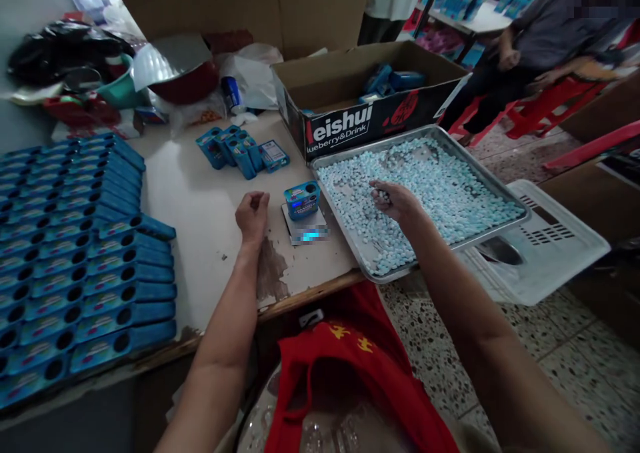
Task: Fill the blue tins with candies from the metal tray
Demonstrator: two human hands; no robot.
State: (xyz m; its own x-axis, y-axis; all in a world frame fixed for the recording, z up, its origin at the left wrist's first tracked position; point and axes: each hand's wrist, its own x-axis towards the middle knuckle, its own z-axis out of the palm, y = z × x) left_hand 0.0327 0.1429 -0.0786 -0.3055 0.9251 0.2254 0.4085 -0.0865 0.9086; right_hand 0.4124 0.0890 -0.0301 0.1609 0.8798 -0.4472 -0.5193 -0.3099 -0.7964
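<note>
My right hand [399, 201] is over the metal tray [379, 275], with several small pale-blue candies [383, 196] in its curled fingers. More loose candies [435, 206] lie spread across the tray. My left hand [252, 215] rests on the table in a loose fist, and no object shows in it. Between my hands, a blue printed box [303, 201] with a dark round hole on top stands on a small scale [296, 235] whose display is lit. Behind the scale, several similar boxes [235, 147] sit in a small group.
Rows of blue boxes [90, 259] fill the table's left side. A black cardboard carton [385, 123] holding a few blue packs stands behind the tray. On the right lies a white plastic crate [565, 259]. Another person [545, 53] sits at the back right; bowls and bags crowd the back left.
</note>
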